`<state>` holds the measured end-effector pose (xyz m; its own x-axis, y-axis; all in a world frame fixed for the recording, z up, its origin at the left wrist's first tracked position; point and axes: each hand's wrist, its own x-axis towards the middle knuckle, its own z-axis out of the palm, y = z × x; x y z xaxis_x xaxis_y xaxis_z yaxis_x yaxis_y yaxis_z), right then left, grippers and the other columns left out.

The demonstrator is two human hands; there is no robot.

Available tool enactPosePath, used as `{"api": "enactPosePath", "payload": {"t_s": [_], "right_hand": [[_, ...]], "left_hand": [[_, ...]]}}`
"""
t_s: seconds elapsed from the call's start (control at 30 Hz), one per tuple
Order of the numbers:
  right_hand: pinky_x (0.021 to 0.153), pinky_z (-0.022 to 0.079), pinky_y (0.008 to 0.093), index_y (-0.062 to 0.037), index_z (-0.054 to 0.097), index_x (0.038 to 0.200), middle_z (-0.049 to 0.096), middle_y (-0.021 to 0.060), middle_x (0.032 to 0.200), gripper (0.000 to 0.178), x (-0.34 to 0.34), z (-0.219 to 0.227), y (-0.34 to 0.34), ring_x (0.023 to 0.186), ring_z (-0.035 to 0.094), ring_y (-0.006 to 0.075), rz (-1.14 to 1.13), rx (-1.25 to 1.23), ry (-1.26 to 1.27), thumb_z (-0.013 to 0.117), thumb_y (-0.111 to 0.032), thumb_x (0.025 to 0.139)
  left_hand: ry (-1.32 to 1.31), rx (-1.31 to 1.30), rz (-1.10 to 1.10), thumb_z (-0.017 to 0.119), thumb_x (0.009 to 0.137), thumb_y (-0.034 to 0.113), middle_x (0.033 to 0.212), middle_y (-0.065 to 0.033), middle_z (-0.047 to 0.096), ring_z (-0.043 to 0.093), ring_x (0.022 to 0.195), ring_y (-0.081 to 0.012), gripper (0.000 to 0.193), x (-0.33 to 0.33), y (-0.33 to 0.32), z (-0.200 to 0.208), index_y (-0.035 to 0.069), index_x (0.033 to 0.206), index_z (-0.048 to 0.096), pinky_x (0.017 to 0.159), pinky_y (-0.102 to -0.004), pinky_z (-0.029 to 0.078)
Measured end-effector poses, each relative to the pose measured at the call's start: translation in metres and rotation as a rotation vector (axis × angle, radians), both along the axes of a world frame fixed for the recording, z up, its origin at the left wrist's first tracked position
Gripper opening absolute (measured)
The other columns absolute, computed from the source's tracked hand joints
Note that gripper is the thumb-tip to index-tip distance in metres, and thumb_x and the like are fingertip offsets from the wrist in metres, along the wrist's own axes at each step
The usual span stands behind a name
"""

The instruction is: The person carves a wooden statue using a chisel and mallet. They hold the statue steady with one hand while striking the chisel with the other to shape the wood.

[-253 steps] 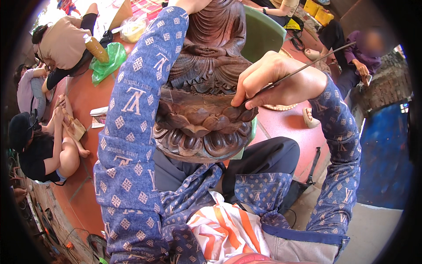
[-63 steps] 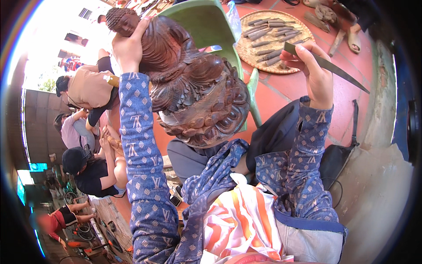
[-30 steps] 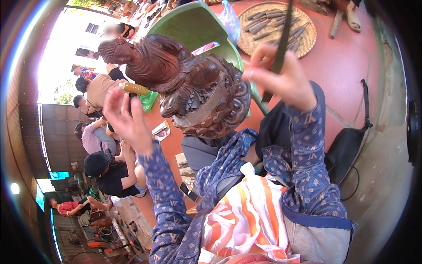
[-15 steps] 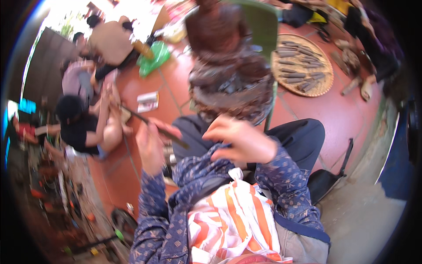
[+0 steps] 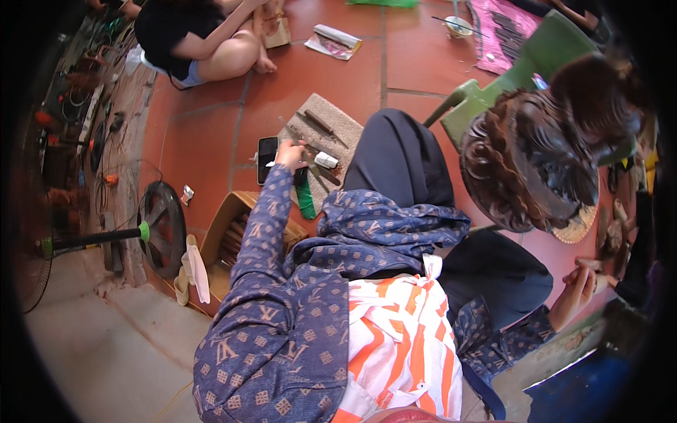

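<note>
My left hand (image 5: 290, 154) is stretched out over a pale textured mat (image 5: 321, 109), its fingers closed round a long thin tool (image 5: 288, 129). Around it on the mat lie a dark-handled carving tool (image 5: 319, 122), other slim tools, a small white object (image 5: 325, 160) and a green strip (image 5: 305, 199). Out to the far right, my right hand (image 5: 574, 295) has loosely bent fingers, and nothing shows in it. A dark carved wooden piece (image 5: 522, 158) stands on a green chair (image 5: 486, 92) beyond my knees.
A phone (image 5: 266, 156) lies beside the mat. An open box of tools (image 5: 229, 236) and a black fan base (image 5: 163, 229) stand at left. A seated person (image 5: 204, 42) is at the far left. A folded paper (image 5: 333, 42) and a bowl (image 5: 458, 27) lie farther off.
The view has swung left. My left hand has gone from in front of the carving down to the mat with the thin tool. My right hand has moved away to the far right.
</note>
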<state>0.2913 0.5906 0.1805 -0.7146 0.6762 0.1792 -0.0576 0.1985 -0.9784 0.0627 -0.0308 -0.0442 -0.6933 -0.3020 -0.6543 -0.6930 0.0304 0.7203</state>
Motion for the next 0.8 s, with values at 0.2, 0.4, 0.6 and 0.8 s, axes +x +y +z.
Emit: {"api": "enactPosePath", "payload": {"t_s": [0.2, 0.4, 0.6, 0.8], "right_hand": [[0.059, 0.037, 0.0201, -0.0040, 0.063, 0.103, 0.053, -0.0026, 0.077, 0.018, 0.005, -0.061, 0.019, 0.067, 0.046, 0.0038, 0.016, -0.214, -0.108, 0.057, -0.021, 0.100], [0.061, 0.040, 0.0195, -0.0050, 0.062, 0.107, 0.054, -0.0042, 0.079, 0.018, 0.007, -0.093, 0.033, 0.065, 0.047, 0.0035, -0.041, -0.324, -0.154, 0.060, -0.021, 0.099], [0.061, 0.041, 0.0189, -0.0045, 0.062, 0.112, 0.055, -0.0032, 0.083, 0.021, 0.009, -0.111, 0.045, 0.069, 0.049, 0.0035, -0.045, -0.382, -0.119, 0.062, -0.020, 0.098], [0.063, 0.042, 0.0189, -0.0003, 0.059, 0.122, 0.055, -0.0025, 0.084, 0.029, 0.000, -0.102, 0.019, 0.069, 0.048, 0.0039, -0.105, -0.275, -0.109, 0.060, -0.018, 0.099]], "left_hand": [[0.026, -0.125, 0.237, 0.060, 0.085, -0.001, 0.097, -0.0102, 0.061, 0.067, 0.082, -0.0231, 0.028, -0.027, 0.006, -0.088, 0.001, 0.112, 0.055, 0.059, -0.0422, 0.061], [0.015, -0.100, 0.311, 0.062, 0.082, -0.007, 0.109, -0.0175, 0.060, 0.067, 0.084, -0.0296, 0.040, -0.034, 0.035, -0.101, -0.002, 0.121, 0.054, 0.061, -0.0407, 0.062], [0.147, -0.010, 0.295, 0.060, 0.082, -0.007, 0.088, -0.0129, 0.062, 0.065, 0.069, -0.0207, 0.032, -0.023, -0.003, -0.082, -0.002, 0.114, 0.057, 0.057, -0.0359, 0.061], [0.062, -0.673, -0.099, 0.081, 0.068, 0.020, 0.101, -0.0150, 0.070, 0.066, 0.101, -0.0333, 0.044, 0.016, -0.062, -0.064, 0.004, 0.107, 0.068, 0.094, -0.0380, 0.051]]}}
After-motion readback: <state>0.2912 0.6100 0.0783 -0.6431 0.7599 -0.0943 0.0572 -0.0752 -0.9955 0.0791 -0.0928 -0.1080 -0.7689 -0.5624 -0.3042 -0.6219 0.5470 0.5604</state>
